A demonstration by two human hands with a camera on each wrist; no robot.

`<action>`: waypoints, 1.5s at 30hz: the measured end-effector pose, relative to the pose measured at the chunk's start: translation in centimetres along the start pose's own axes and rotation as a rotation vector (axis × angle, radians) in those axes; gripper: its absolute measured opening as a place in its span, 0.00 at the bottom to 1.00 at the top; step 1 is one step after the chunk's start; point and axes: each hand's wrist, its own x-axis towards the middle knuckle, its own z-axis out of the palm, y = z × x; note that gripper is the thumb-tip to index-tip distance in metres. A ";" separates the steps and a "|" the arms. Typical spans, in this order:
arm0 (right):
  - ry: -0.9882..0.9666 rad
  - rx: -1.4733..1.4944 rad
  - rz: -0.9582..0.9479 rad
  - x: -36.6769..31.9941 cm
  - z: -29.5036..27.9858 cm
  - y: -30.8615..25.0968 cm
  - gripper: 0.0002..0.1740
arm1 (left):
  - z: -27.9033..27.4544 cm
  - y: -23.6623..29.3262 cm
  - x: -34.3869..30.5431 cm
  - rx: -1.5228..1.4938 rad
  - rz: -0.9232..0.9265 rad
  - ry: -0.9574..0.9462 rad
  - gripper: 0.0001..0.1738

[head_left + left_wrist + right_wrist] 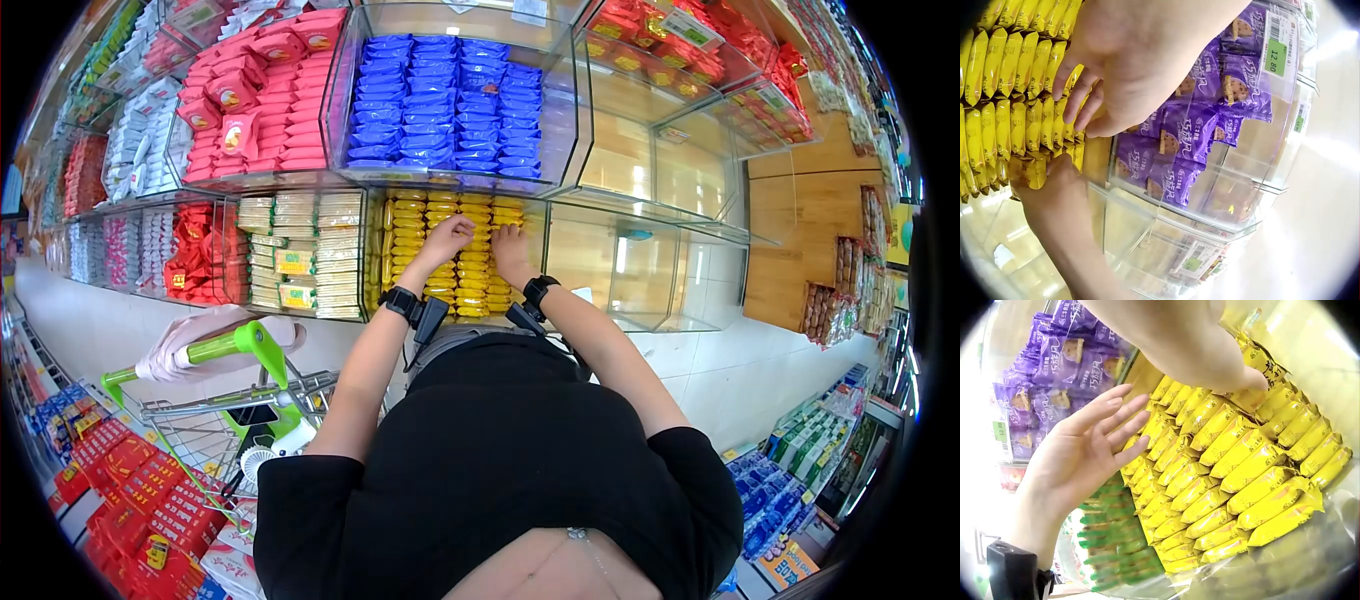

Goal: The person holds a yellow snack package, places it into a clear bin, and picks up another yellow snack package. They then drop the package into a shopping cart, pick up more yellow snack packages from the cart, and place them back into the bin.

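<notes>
A bin holds rows of small yellow snack packets (410,235) stacked tightly. My right hand (512,250) is over the right end of these rows. In the left wrist view, the right hand (1054,187) grips a yellow packet (1032,170) at the edge of the stack; its fingers are partly hidden. The right wrist view shows that packet (1261,362) tilted beside the right hand (1191,347). My left hand (450,240) hovers above the middle of the rows. Its fingers (1125,419) are spread and loosely extended, with nothing held.
Behind stands a clear bin of blue-purple packets (440,110), labelled 12.80 (1277,56). Pink packets (265,90) and pale packets with green (295,245) fill bins on the left. Clear partitions (545,250) edge the bins. A green-handled cart (225,345) stands at left.
</notes>
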 end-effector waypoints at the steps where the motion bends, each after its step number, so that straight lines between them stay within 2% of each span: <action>1: 0.087 0.043 0.052 0.2 0.7 -0.1 0.17 | 0.0 -0.1 0.0 -0.010 0.019 0.009 0.12; 2: 0.174 0.086 0.102 0.4 1.2 -0.2 0.18 | 0.0 -0.3 0.1 -0.011 0.019 0.011 0.12; 3: 0.174 0.085 0.099 0.5 1.3 -0.2 0.18 | -0.1 -0.4 0.1 -0.017 0.020 0.010 0.12; 6: 0.082 0.143 0.150 0.9 1.3 -0.1 0.16 | -0.2 -0.8 0.0 -0.031 0.017 0.016 0.11; 8: 0.049 0.329 0.113 0.7 1.2 0.4 0.17 | -0.3 -1.1 0.1 -0.039 0.014 0.023 0.11; 12: -0.007 0.307 0.178 -0.1 -0.1 0.4 0.15 | -0.4 -1.2 0.1 -0.019 0.028 0.042 0.11; 14: -0.043 0.358 0.063 -0.5 -0.7 0.8 0.11 | -0.3 -1.2 0.0 -0.021 0.020 0.047 0.11; 17: -0.030 0.413 0.130 -0.5 -0.9 0.6 0.08 | -0.3 -0.9 0.0 -0.052 0.006 0.053 0.11; 22: -0.107 0.412 0.112 -0.6 -1.3 0.5 0.09 | -0.5 -0.8 0.0 -0.042 -0.061 0.052 0.11; 27: -0.105 0.439 0.104 -0.6 -0.6 0.5 0.10 | -0.6 -1.1 0.1 -0.061 -0.053 0.043 0.11; 29: -0.221 0.448 0.053 0.3 1.0 0.4 0.12 | -0.6 -1.1 0.1 -0.064 -0.052 0.044 0.11; 32: -0.252 0.450 -0.021 0.4 1.6 0.5 0.13 | -0.6 -1.2 0.2 -0.058 -0.046 0.043 0.11; 36: -0.245 0.456 0.002 0.3 1.9 0.4 0.13 | -0.4 -1.4 0.3 -0.043 -0.044 0.042 0.12; 45: -0.376 0.420 -0.096 0.9 2.8 0.8 0.13 | -0.4 -1.0 0.1 -0.040 -0.054 0.035 0.12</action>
